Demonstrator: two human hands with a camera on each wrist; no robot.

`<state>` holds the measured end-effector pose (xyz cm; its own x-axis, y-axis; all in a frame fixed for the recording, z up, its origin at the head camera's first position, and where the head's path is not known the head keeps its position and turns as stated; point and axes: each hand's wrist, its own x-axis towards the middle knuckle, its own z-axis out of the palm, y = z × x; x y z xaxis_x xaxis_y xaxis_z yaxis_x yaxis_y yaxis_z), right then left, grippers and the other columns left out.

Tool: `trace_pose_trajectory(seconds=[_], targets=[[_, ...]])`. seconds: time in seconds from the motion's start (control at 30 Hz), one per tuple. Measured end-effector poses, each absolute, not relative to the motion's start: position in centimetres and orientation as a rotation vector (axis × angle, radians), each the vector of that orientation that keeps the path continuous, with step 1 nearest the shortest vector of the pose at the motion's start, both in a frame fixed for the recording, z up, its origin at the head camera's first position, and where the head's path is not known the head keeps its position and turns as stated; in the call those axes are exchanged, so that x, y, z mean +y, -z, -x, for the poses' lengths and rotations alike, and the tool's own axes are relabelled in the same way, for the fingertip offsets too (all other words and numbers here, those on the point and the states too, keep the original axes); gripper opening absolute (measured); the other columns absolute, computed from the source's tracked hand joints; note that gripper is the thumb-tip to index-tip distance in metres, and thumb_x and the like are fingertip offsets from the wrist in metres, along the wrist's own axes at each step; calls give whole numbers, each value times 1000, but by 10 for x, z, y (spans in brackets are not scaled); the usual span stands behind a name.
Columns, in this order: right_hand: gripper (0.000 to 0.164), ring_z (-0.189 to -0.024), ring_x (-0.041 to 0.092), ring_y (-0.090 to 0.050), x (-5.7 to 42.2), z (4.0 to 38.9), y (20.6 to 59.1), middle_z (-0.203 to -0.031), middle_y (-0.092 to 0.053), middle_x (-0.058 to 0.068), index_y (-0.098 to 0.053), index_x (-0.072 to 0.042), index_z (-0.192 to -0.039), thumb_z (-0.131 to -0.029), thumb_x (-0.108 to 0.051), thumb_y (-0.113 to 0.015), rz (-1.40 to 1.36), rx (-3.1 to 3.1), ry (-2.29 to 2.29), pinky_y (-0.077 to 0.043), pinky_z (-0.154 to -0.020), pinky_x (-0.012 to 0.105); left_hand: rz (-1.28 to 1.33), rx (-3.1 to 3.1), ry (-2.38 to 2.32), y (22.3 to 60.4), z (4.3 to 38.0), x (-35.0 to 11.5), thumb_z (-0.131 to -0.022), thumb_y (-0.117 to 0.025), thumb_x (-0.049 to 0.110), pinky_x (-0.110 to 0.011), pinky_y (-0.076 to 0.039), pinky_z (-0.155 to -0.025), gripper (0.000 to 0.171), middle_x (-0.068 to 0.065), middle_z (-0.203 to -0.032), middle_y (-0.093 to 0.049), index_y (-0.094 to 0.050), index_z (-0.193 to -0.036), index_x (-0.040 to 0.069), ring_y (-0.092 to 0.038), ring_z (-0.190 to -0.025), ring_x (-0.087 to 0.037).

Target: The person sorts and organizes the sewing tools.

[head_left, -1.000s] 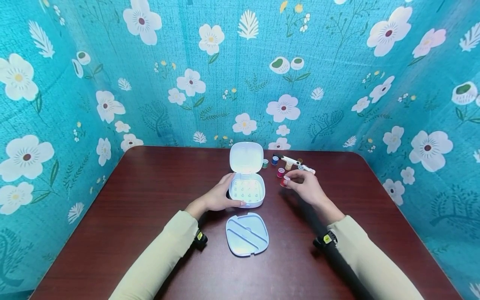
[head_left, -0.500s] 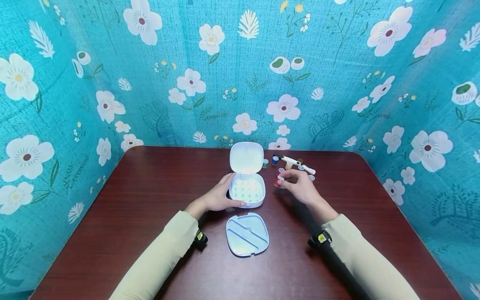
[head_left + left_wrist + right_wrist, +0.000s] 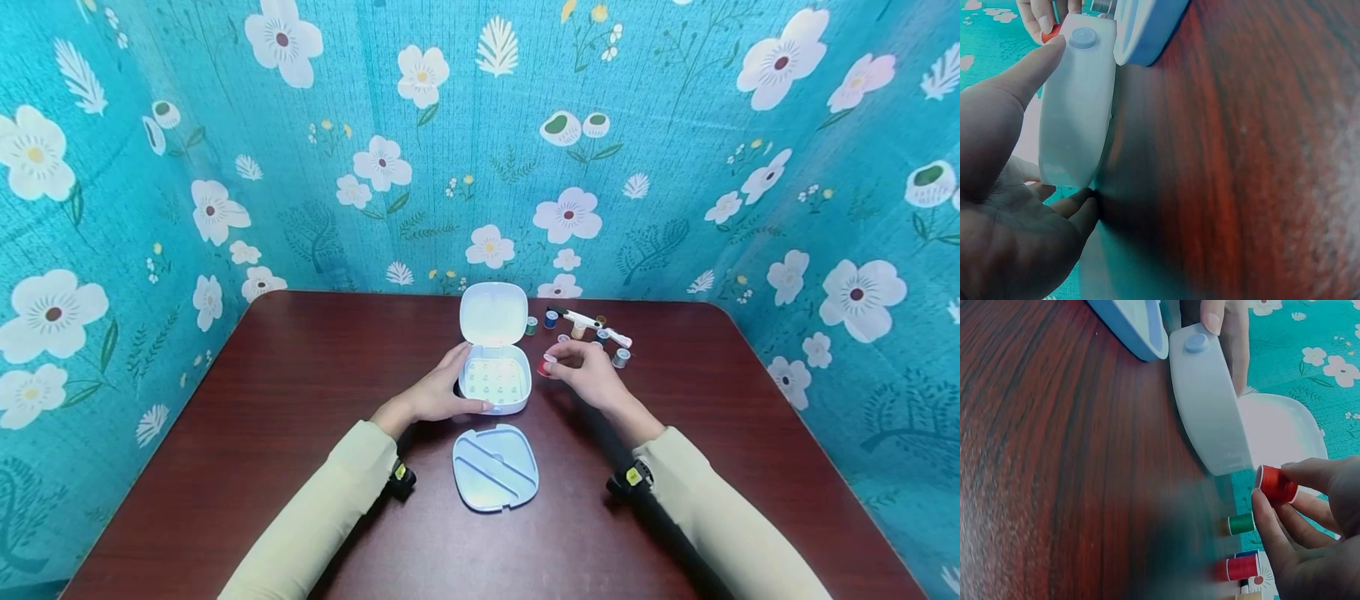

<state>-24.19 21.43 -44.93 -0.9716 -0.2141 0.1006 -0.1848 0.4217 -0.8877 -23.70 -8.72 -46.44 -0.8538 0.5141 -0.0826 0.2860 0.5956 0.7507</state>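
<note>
A small white sewing box (image 3: 512, 408) stands with its hinged lid (image 3: 493, 313) raised; rows of little pegs show on its floor. My left hand (image 3: 437, 398) grips the box from the left, thumb at the front beside the round button (image 3: 1082, 38), other fingers around its side. Between the thumb and fingertips of my right hand (image 3: 588, 377) I pinch a spool of red thread (image 3: 1277, 485), just right of the box and raised off the table. In the right wrist view the spool overlaps the box's near corner.
Right of the box stand a green spool (image 3: 531, 326), a blue spool (image 3: 551, 319), a beige spool (image 3: 577, 331) and a grey spool (image 3: 621, 358). Slim white tools (image 3: 581, 320) lie among them. A pale blue grooved tray (image 3: 487, 492) lies in front of the box.
My right hand has moved left with the red thread spool toward the box, uncovering the grey spool on the right. My left hand and the box have stayed put.
</note>
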Motion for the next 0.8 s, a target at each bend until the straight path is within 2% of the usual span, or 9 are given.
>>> trace_pose_trajectory(seconds=[0.17,0.53,0.67,0.8], targets=[[23,-89,30,-74,209,241,450,-102,-74,17,-71,3,-115,-96,-9,-73,372,2609,1631,-58,-77,27,-678,2546,-1110,466,238,-88,-85,-82,47,-46,-24,-122,119,-8,-172,-4,-4,-165,6,-14,-156,-25],[18,-82,21,-70,201,242,451,-101,-72,16,-72,3,-111,-94,-4,-72,413,2621,1639,-60,-76,36,-651,2539,-1094,464,238,-88,-85,-82,48,-45,-24,-122,120,-7,-171,-6,-3,-165,8,-16,-155,-24],[21,-84,25,-70,197,242,450,-104,-71,19,-72,5,-112,-94,-7,-73,435,2602,1659,-60,-79,42,-649,2539,-1100,463,237,-88,-84,-83,47,-45,-25,-122,119,-8,-171,-7,-4,-165,8,-18,-154,-25],[21,-87,28,-69,193,243,448,-106,-70,21,-72,5,-111,-94,-6,-73,461,2597,1659,-59,-79,40,-669,2542,-1126,463,236,-88,-84,-83,45,-47,-26,-121,118,-9,-171,-9,-6,-165,7,-20,-153,-27]])
